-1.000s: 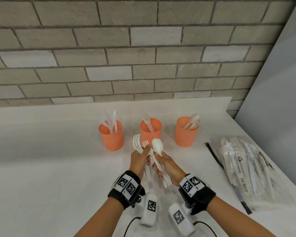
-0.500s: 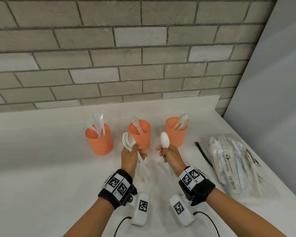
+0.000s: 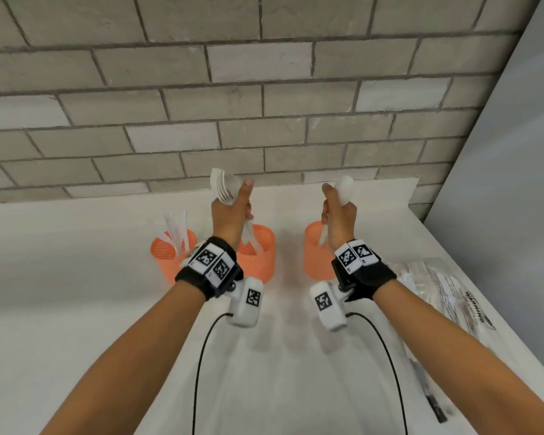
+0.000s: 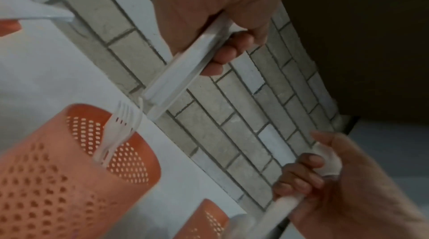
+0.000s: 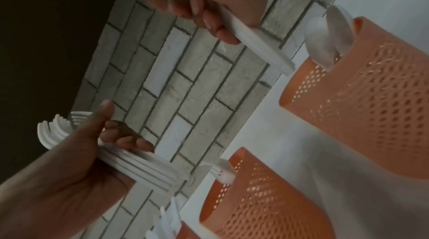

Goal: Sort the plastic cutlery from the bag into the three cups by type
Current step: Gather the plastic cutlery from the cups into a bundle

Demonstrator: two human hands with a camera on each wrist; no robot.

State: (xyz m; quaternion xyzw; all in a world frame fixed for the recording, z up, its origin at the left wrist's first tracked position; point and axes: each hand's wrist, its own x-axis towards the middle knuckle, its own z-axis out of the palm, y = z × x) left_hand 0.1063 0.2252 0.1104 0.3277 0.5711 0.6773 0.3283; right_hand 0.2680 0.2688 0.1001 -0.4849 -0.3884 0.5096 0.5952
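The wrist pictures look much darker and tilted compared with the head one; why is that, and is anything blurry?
Head view: bright and even, brick lines bowed by the wide lens, the bag at the right edge smeared. Left wrist view: dim and slanted, the near cup soft. Right wrist view: equally dim, a black corner at upper left, though the forks in the left hand stay fairly crisp.

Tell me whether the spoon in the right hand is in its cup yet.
Not yet. The right hand holds the spoon upright above the right cup; its handle tip is clear of the rim.

Both hands are raised with forearms extended, left hand and right hand fisted, thumbs up.
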